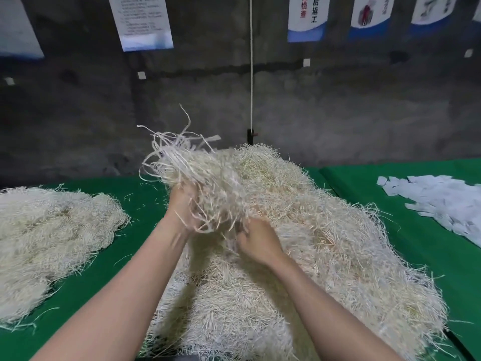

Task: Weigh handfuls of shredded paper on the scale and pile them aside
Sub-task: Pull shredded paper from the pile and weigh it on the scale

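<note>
At frame centre, the left hand grips a raised clump of shredded paper above the large pile on the green worktop. The right hand sits just below the clump, its fingers buried in strands; whether it grips them is unclear.

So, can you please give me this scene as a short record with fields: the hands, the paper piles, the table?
left hand: grips a raised handful of shredded paper
right hand: among strands just below the handful; grip blurred
main pile: centre, beneath both hands
side pile: left, apart from the main pile
white slips: far right
table cover: green
scale: not clearly visible
</note>
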